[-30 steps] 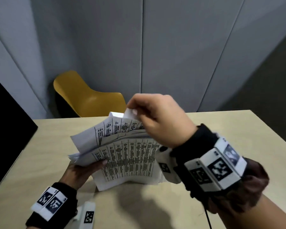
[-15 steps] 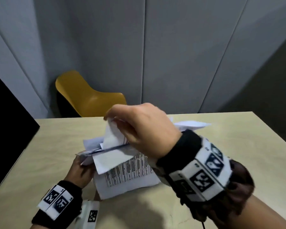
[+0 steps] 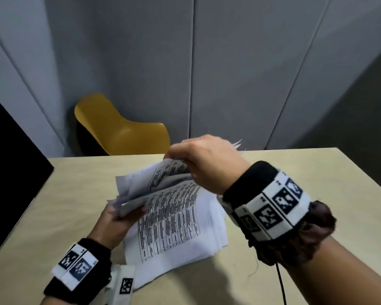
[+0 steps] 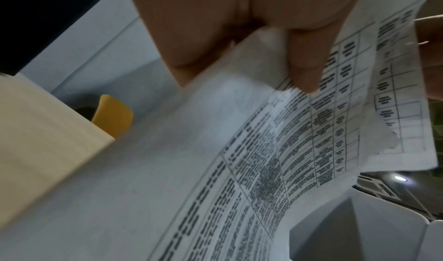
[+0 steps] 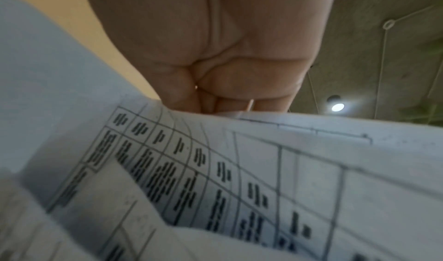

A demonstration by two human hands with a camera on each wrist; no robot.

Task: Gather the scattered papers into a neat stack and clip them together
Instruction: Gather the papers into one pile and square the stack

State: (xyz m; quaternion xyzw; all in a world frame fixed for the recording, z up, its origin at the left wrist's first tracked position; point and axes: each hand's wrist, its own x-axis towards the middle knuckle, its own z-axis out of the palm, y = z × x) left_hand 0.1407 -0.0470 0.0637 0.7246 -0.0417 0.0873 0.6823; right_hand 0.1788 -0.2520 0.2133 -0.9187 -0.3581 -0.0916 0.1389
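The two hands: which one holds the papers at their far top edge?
The right hand, pinching the far edge; the left hand grips the papers at their left side.

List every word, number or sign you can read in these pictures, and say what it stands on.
None can be quoted.
Papers: printed tables, text too blurred to read in every view.
Left wristband: black-and-white square marker codes, no letters.
Right wristband: the same kind of codes, no words.

Bare table right and far of papers; black monitor blocks left, yellow chair beyond far edge.
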